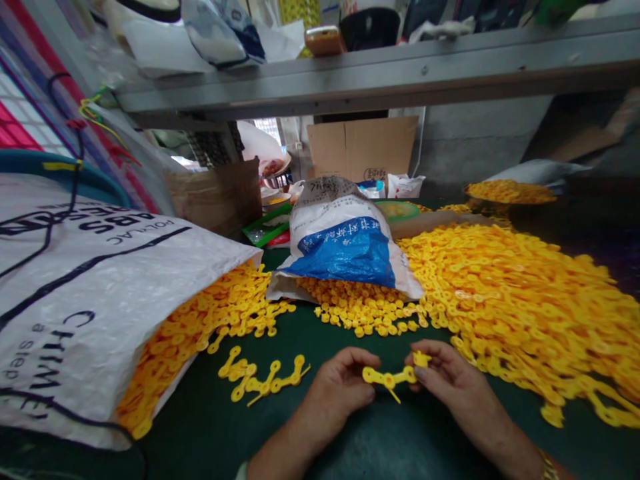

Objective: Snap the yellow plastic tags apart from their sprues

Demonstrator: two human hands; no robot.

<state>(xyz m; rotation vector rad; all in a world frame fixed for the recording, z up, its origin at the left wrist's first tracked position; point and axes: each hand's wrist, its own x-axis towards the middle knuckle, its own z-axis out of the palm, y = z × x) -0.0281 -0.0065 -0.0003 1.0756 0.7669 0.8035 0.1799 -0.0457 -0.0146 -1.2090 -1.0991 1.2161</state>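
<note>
My left hand [343, 387] pinches one end of a yellow plastic linkage piece [389, 381], which has round ends and a thin pin sticking down. At its other end, my right hand [453, 383] grips a small yellow plastic part [421, 360] between thumb and fingers, close against the linkage. Whether the two parts are joined cannot be made out. Left of my left hand, several similar yellow linkage pieces [273, 380] lie on the dark green table [200, 413].
Yellow link parts spill from a white sack [100, 293] at left. Small round yellow parts come out of a blue-and-white bag [345, 247] in the middle. A large heap of yellow links [525, 300] covers the right. A metal shelf [350, 83] crosses above.
</note>
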